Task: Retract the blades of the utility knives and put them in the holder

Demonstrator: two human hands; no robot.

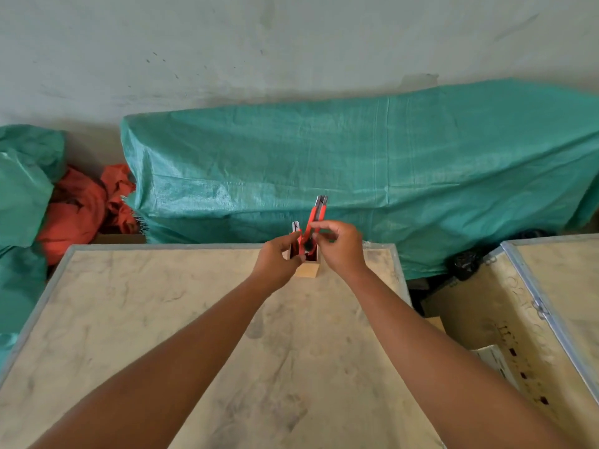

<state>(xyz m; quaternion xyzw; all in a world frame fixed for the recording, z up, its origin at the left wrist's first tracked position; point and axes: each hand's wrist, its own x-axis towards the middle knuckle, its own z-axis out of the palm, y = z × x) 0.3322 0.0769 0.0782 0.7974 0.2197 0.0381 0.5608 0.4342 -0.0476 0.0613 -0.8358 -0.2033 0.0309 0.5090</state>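
Note:
A small wooden holder [309, 270] stands near the far edge of the plywood crate top [194, 319]. A red utility knife [316, 215] rises tilted out of it, its grey metal tip uppermost. My right hand [340, 246] pinches this knife around its middle. A second knife [295, 229] stands in the holder just to the left, with a white and dark tip showing. My left hand [280, 259] is against the holder's left side, fingers curled at the second knife's base. I cannot tell whether either blade is out.
A large green tarp [356, 163] covers a long shape behind the crate. Orange cloth [87, 205] lies at the back left. A second plywood crate [557, 286] with metal edging stands to the right, across a dark gap [431, 286].

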